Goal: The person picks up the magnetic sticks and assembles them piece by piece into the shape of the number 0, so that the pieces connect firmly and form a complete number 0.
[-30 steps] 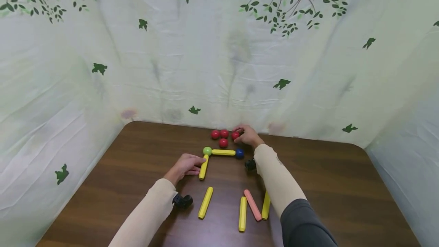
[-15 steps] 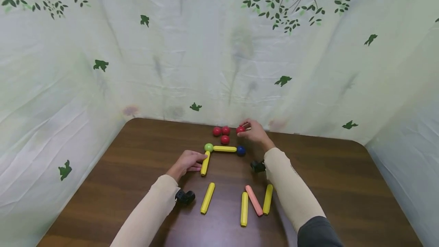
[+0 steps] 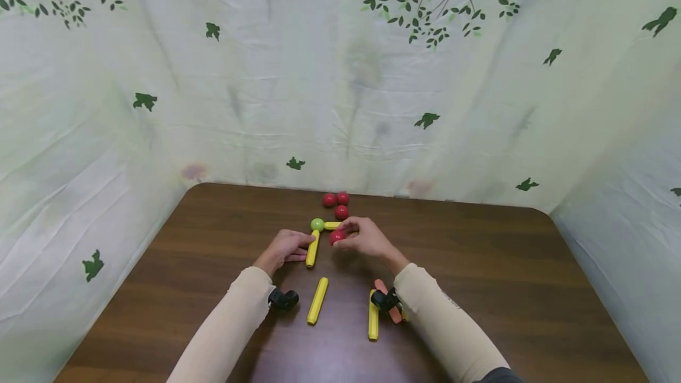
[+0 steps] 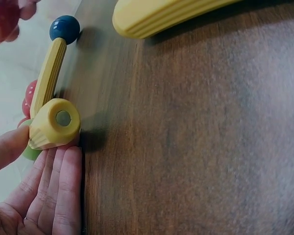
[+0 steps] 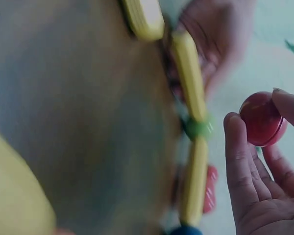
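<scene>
My left hand [image 3: 284, 248] pinches a yellow ribbed stick [image 3: 312, 250] between thumb and fingers, low over the table. A round metal disc shows in its near end in the left wrist view. The stick's far end meets a green ball [image 3: 317, 224], and from there a second yellow stick [image 4: 49, 73] runs right to a blue ball [image 4: 64, 29]. In the head view my right hand [image 3: 369, 241] hides that blue ball. Thumb and fingers of this hand pinch a red ball [image 5: 262, 119], held up just right of the left hand's stick.
Behind the joined sticks, three red balls [image 3: 341, 212] cluster near the back edge of the wooden table [image 3: 479, 265]. A loose yellow stick [image 3: 317, 301] lies in front. Another yellow stick [image 3: 373, 318] and a pink stick [image 3: 395, 314] lie partly under my right wrist's camera.
My right hand has carried the red ball from the table's back edge toward me and left, close to the left hand. The left hand keeps its hold on the yellow stick.
</scene>
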